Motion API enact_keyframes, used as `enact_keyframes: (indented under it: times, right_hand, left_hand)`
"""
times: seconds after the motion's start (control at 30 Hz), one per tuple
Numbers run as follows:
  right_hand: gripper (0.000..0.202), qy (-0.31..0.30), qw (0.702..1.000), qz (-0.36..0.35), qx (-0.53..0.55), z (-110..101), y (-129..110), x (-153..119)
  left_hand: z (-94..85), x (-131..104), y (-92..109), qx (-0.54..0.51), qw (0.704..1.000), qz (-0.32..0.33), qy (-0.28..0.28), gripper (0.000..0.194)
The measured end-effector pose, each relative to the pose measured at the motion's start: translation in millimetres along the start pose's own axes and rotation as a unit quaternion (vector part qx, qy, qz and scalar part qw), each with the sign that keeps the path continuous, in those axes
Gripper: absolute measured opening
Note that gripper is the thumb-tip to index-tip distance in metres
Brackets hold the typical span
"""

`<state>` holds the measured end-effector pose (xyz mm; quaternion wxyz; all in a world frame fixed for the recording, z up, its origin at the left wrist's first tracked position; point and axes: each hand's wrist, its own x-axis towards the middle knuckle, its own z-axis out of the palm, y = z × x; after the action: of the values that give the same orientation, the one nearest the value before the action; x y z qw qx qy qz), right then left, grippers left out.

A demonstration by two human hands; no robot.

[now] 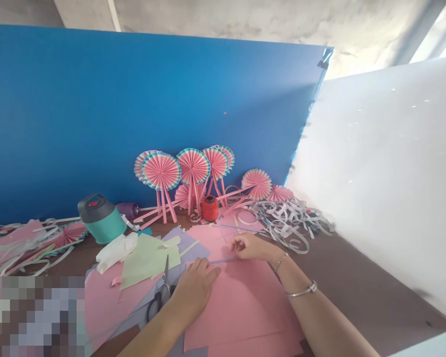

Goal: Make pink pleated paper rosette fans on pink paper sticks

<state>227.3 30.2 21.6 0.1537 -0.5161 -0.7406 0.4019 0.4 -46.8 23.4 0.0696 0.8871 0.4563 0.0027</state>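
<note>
One palm down, my left hand (195, 290) rests on the pink paper (250, 297), fingers loosely extended, thumb apart; my right hand (250, 246) curls at the paper's far edge, its hold unclear to me from afar. My forearms (321, 312) slant inward, paper between them, scissors (166, 274) beside the left hand.

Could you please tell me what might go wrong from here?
The scissors lie right beside the left hand, so a careless shift might bring it against the blade. That hand rests on the pink paper; uneven pressure could crease or shift it. The paper fans stand close together near the blue board, so a nudge might topple some.
</note>
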Motion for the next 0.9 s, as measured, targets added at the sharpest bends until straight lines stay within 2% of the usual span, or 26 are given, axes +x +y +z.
enact_keyframes:
  times: [0.2, 0.37, 0.9]
  right_hand:
    - [0.026, 0.005, 1.000, -0.010, -0.008, -2.1, -1.3, -1.9]
    - [0.028, -0.011, 1.000, 0.010, -0.024, -2.1, -1.8, -2.1]
    - [0.029, -0.007, 0.998, 0.045, -0.048, -0.2, -8.5, -4.8]
  left_hand:
    - [-1.8, -0.1, 1.4, -0.001, 1.000, -0.003, -0.003, 0.047]
    - [-1.2, -0.1, 2.3, 0.003, 1.000, -0.006, 0.001, 0.047]
    - [-1.8, -0.1, 1.7, -0.001, 1.000, -0.009, -0.008, 0.048]
